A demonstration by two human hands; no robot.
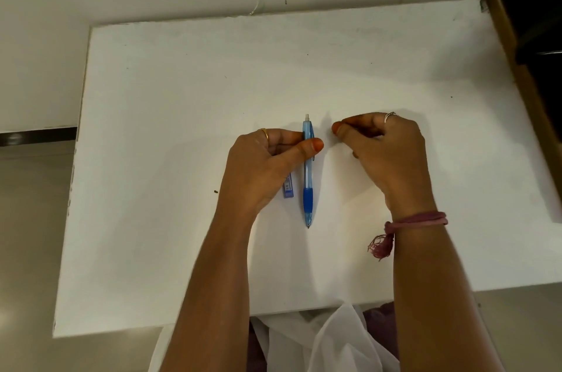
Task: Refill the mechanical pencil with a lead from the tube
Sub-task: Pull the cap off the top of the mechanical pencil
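**Pencil in hand, lead not yet loaded**

From the head camera, you are sitting at a white table (182,158) with both hands over its middle. Your left hand (267,165) is gripping the blue mechanical pencil (308,177) near its top, thumb across the barrel and fingers (286,137) curled behind it. The pencil is lying lengthwise on the table, its tip pointing toward you and its pale cap end pointing away. The lead tube (289,187) is lying flat just beside the pencil, partly hidden under your left palm.

Your right hand (383,146) is hovering just right of the pencil's upper end, apart from it, its fingertips (337,127) pinched together. Whether they are holding a lead, a cap or nothing is too small to tell.

Judging by this, you are still early to midway: the pencil is steadied, but no lead is visibly entering it. Feeding the lead in and closing the top are probably still left.
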